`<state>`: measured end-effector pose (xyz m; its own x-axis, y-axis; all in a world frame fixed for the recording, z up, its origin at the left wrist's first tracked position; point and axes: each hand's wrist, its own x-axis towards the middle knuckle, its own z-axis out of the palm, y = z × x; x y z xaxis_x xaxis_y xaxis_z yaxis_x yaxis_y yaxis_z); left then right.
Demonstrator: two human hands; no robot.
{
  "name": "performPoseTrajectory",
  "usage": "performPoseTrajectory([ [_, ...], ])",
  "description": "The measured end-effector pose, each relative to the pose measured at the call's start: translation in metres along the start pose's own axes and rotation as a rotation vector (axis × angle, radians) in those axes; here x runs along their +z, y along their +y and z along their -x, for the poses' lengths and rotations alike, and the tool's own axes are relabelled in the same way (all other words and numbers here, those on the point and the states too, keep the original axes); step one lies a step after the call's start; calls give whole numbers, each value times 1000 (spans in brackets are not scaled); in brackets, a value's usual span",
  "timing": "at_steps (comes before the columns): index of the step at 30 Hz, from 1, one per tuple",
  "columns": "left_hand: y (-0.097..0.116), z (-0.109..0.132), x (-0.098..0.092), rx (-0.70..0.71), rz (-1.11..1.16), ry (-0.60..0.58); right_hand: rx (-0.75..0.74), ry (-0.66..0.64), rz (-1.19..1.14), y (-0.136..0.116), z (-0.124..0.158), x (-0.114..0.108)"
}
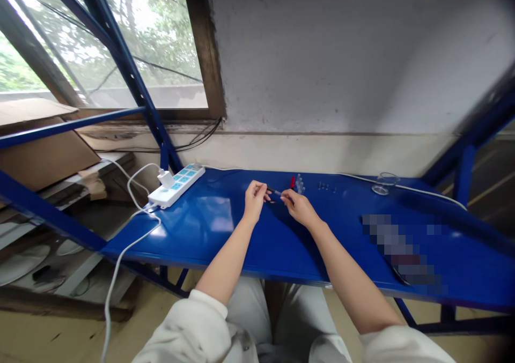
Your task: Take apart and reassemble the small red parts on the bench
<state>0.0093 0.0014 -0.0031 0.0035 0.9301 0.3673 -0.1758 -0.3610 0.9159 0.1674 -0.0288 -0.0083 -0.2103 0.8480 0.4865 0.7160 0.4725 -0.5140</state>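
Between my two hands, just above the blue table (257, 239), is a slim pen (276, 192) with a dark end and a clear section. The fingers of my left hand (255, 195) pinch its dark end. My right hand (295, 203) grips the clear end with thumb and fingertips. Beyond my right hand stand a small red piece (293, 182) and a cluster of small clear plastic pieces (300, 183). A few tiny clear parts (323, 185) lie farther right. Something small and dark shows under the pen, too small to name.
A white power strip (177, 186) with a plugged-in charger (165, 178) and a trailing white cable (116, 277) sits at the left. A clear round container (380, 189) stands back right. A pixelated dark object (398, 256) lies at the right. Blue frame posts (132, 79) flank the table.
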Motion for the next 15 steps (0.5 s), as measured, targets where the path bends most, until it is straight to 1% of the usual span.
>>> performPoseTrajectory([
  [2,0,0,0,-16,20,-5,1,5,-33,-1,0,1],
  [7,-5,3,3,-19,-26,-131,5,5,-53,-2,-1,3],
  [11,-7,4,4,-45,-40,-159,28,8,-49,-1,-1,5],
  [15,-6,4,4,-64,-17,-203,23,42,-70,2,0,5],
])
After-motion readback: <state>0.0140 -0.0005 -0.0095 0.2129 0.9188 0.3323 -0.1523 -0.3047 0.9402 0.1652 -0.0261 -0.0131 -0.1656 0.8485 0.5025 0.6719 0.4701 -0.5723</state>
